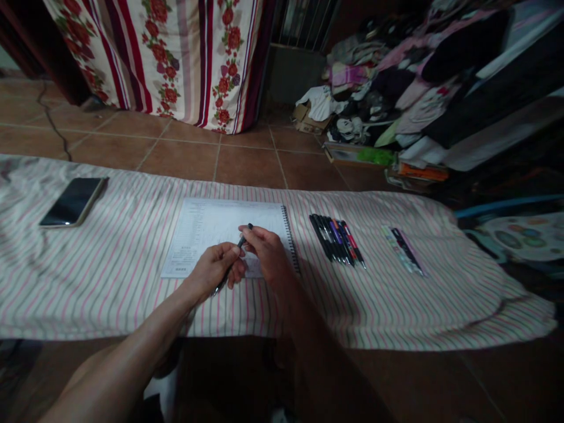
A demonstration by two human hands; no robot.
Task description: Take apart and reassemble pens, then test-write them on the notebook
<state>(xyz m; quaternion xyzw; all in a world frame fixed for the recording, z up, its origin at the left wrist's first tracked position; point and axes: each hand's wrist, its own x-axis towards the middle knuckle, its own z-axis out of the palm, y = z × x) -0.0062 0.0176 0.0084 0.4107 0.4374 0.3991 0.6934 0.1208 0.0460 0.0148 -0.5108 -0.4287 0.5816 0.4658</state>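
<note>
A dark pen (242, 241) slants between my two hands above the lower part of a spiral notebook (220, 220). My left hand (219, 264) is closed around the pen's middle, and a shiny tip pokes out below it. At the pen's upper end, the fingers of my right hand (265, 249) pinch the dark top. The notebook lies flat with its black coil on the right side; its pale cover or page carries faint print too small to read. Right of the notebook, several pens (337, 239) lie side by side in a slanted row.
A striped cloth (132, 235) covers the low table. Far left lies a phone (73, 202); slim stationery items (403, 251) lie right of the pen row. A floral curtain (176, 59) hangs beyond, and clothes (352, 82) are piled at the back right.
</note>
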